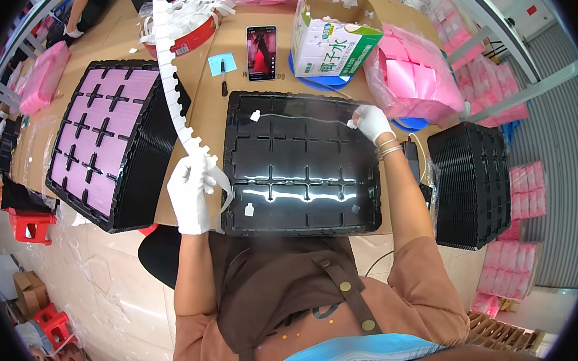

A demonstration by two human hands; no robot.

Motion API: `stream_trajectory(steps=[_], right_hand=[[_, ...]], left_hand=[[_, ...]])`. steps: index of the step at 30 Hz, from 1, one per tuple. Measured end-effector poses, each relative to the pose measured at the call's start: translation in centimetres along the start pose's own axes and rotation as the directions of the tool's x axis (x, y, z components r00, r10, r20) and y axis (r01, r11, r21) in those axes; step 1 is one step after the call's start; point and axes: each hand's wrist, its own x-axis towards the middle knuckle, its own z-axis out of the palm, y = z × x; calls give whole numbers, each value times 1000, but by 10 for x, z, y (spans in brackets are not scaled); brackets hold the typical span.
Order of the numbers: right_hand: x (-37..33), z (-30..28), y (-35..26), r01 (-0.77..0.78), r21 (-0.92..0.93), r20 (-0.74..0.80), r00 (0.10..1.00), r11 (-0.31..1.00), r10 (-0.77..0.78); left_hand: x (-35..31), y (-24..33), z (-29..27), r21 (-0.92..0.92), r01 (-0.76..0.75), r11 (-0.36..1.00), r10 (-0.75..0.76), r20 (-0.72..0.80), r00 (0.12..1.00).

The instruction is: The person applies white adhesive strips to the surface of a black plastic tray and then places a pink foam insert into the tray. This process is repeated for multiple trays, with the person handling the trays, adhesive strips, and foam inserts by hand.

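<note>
A black plastic tray (288, 164) with cross-shaped ridges lies in front of me. My left hand (191, 193), in a white glove, is closed on a long white strip (168, 68) with square teeth along its edge, at the tray's left side. The strip runs up past the top of the view. At the tray's far right corner, my gloved right hand (370, 122) pinches a small white tab (352, 124). Two similar white tabs lie on the tray, one (256, 116) at the far left and one (249, 210) at the near left.
Left stands a stack of black trays (143, 157) topped with pink-purple sheet; another tray stack (470, 184) stands right. Beyond are a phone (262, 53), a pen (223, 78) on a blue note, a carton (332, 36), bagged pink pieces (412, 74) and a red reel (188, 38) of white strip.
</note>
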Motion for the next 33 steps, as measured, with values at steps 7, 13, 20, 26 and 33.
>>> stream_trajectory(steps=[7, 13, 20, 26, 33], right_hand=[[-2, 4, -9, -23, -121, -44, 999, 992, 17], [-15, 15, -24, 44, -271, -187, 977, 962, -98], [-35, 10, -11, 289, 282, -305, 931, 915, -200], [-28, 37, -127, 292, 452, -64, 953, 843, -296], [33, 107, -191, 370, 9, 129, 921, 929, -368]], left_hand=[[2, -2, -1, 34, -13, 999, 13, 15, 1000], [4, -6, 2, 2, 8, 1000, -8, 14, 1000], [-1, -3, -2, -9, -16, 1000, 15, -18, 1000], [3, -3, -3, -35, 2, 999, -2, 6, 1000], [-3, 8, -13, -51, 19, 999, -19, 4, 1000]])
